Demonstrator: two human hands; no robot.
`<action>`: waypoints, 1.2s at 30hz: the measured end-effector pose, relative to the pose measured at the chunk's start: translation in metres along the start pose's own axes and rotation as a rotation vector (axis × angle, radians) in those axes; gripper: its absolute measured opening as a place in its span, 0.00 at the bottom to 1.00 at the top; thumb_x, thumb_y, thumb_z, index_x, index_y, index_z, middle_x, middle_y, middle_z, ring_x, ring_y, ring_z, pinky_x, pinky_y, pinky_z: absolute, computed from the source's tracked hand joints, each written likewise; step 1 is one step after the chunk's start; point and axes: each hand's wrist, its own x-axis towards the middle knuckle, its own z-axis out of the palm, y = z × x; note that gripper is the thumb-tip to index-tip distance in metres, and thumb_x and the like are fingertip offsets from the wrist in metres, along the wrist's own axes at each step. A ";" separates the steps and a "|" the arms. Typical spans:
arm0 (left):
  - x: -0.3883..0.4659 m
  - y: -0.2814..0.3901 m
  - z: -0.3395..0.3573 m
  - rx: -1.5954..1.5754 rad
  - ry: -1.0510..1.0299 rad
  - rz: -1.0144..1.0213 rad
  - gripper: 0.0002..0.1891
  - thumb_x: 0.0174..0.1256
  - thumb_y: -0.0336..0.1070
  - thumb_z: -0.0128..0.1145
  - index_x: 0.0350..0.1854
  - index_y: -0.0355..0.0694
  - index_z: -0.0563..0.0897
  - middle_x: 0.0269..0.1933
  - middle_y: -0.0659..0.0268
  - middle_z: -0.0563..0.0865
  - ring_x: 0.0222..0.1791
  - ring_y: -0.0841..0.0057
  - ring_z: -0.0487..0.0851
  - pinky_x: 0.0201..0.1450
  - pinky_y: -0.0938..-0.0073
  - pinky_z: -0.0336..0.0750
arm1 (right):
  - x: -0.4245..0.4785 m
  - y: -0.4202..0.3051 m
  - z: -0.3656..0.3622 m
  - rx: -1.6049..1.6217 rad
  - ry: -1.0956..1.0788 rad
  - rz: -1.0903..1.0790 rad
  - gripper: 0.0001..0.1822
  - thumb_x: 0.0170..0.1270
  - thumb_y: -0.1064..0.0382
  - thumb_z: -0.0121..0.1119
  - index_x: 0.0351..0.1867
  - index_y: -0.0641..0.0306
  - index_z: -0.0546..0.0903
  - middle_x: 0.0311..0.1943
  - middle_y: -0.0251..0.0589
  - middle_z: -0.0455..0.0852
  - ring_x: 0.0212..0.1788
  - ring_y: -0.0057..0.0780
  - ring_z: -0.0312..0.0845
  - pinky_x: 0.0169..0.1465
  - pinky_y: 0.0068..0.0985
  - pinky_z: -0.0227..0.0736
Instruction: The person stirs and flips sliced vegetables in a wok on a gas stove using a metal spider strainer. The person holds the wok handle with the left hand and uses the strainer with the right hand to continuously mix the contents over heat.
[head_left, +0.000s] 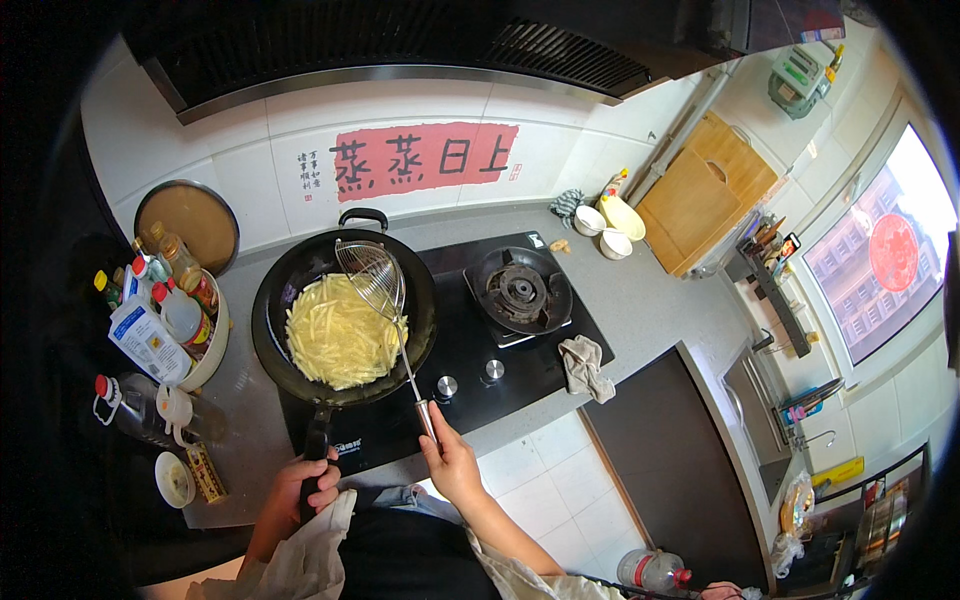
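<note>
A black wok (264, 330) stands over the left side of the gas hob, with pale cut strips (341, 337), apparently potato, frying in bubbling oil. My left hand (304, 484) is wrapped around the wok's black handle (316, 439). In my right hand (454, 461) is the handle of a wire skimmer (371, 274). The skimmer's basket hangs over the upper right of the wok and looks empty. Its lower edge is close to the strips; whether it touches them I cannot tell.
Right of the wok is a bare burner (523, 289), with a grey cloth (585, 367) at the hob's edge. Bottles fill a white basket (217, 360) on the left, near a small bowl (174, 480). White bowls (615, 244) and wooden cutting boards (694, 199) stand back right. A range hood (405, 75) hangs overhead.
</note>
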 end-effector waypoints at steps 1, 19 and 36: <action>0.000 0.000 0.000 0.001 0.003 0.002 0.13 0.64 0.35 0.52 0.49 0.41 0.69 0.24 0.67 0.72 0.14 0.81 0.68 0.16 0.76 0.64 | 0.000 0.000 0.000 -0.001 0.001 -0.002 0.29 0.64 0.64 0.57 0.67 0.53 0.65 0.46 0.50 0.83 0.37 0.34 0.80 0.43 0.24 0.73; -0.002 -0.001 0.007 -0.006 0.030 0.018 0.13 0.63 0.34 0.52 0.49 0.41 0.70 0.24 0.68 0.71 0.15 0.81 0.68 0.16 0.75 0.64 | 0.000 0.000 0.000 -0.002 -0.001 0.006 0.29 0.64 0.64 0.58 0.67 0.52 0.65 0.44 0.48 0.83 0.35 0.31 0.79 0.42 0.23 0.72; 0.000 -0.001 0.001 -0.048 0.013 0.000 0.13 0.63 0.34 0.53 0.49 0.41 0.70 0.23 0.67 0.72 0.14 0.80 0.69 0.15 0.74 0.65 | 0.000 -0.001 -0.001 -0.003 -0.016 0.017 0.30 0.64 0.64 0.57 0.68 0.52 0.65 0.44 0.49 0.83 0.36 0.33 0.80 0.42 0.24 0.73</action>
